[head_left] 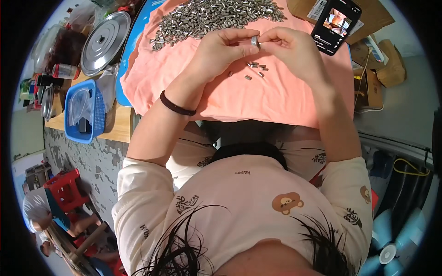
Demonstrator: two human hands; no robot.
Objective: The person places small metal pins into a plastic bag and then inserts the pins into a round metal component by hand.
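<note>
Over a salmon-coloured cloth (184, 94), my two hands meet fingertip to fingertip. My left hand (221, 48) is closed, pinching a small shiny metal ring (254, 41) between thumb and fingers. Right beside it, my right hand (294, 50) has its fingers pinched together against the ring's other side; whatever lies in that pinch is too small to make out. Beyond the hands spreads a large pile of short metal cylinders (216, 18). Several loose cylinders (248, 77) lie on the cloth just below my fingers.
A lit phone (336, 25) leans against a cardboard box (375, 20) at the far right. To the left are a round metal lid (106, 43) and a blue plastic basket (99, 110). A fan (387, 253) stands at lower right. Another person (39, 207) sits at lower left near a red chair (69, 189).
</note>
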